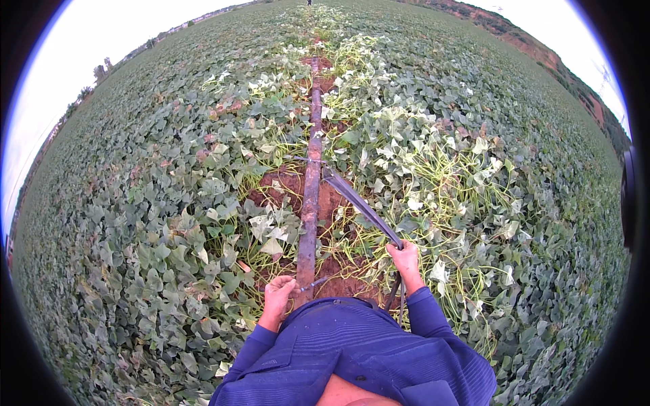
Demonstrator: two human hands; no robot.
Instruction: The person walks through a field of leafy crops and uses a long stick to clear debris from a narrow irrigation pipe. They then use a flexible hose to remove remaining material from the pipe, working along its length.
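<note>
My right hand point(404, 260) is closed around a flat black strip of drip tape point(362, 206). From the hand the tape slants up and left to the dark hose pipe point(311, 203) in the middle, and its loose end point(393, 291) hangs below my fist. A thin crosspiece point(306, 159) lies over the pipe where the tape reaches it. Closer to my body, my left hand point(279, 295) is pinched beside the pipe, at the left end of a slim bluish-grey rod-like piece point(314, 284) that crosses the pipe. Its exact kind is too small to tell.
Leafy green vines point(162, 223) cover the field on both sides. Pulled-up pale stems point(440, 176) are heaped right of the pipe. Reddish soil point(281, 189) shows along the pipe. A distant person point(309, 3) stands at the far end of the row.
</note>
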